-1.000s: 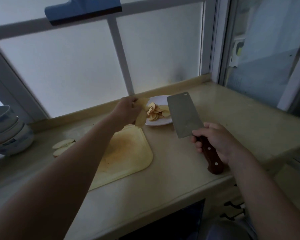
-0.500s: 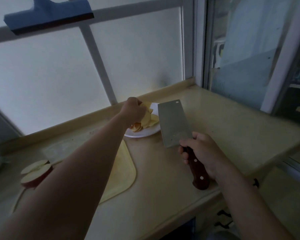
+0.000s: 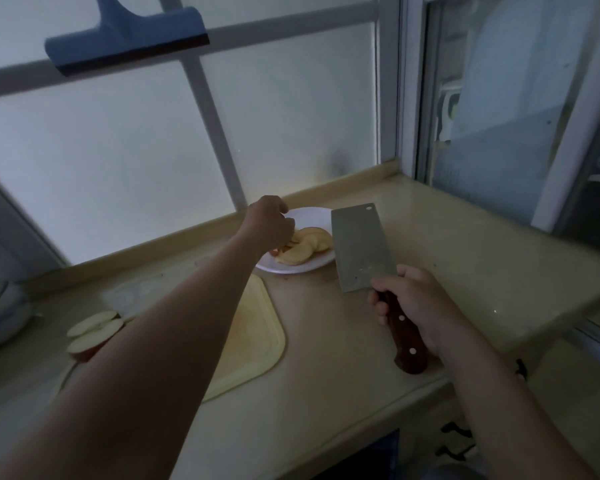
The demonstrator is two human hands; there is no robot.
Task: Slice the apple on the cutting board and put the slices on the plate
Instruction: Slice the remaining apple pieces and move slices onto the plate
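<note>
Apple slices (image 3: 305, 249) now down on plate (image 3: 312, 214) (left hand (image 3: 269, 225) lower)

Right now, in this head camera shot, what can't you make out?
All head view.
Left hand, fingertips: curled under the hand, so any pinched slice is hidden.
Plate, right rim: behind the cleaver blade.
Cutting board, middle: covered by the left forearm.
Apple pieces at left: blurred, partly behind that forearm.

Raised cleaver (image 3: 361, 247) at plate (image 3: 309, 213) R rim, open counter (image 3: 465, 258) further R.
</note>
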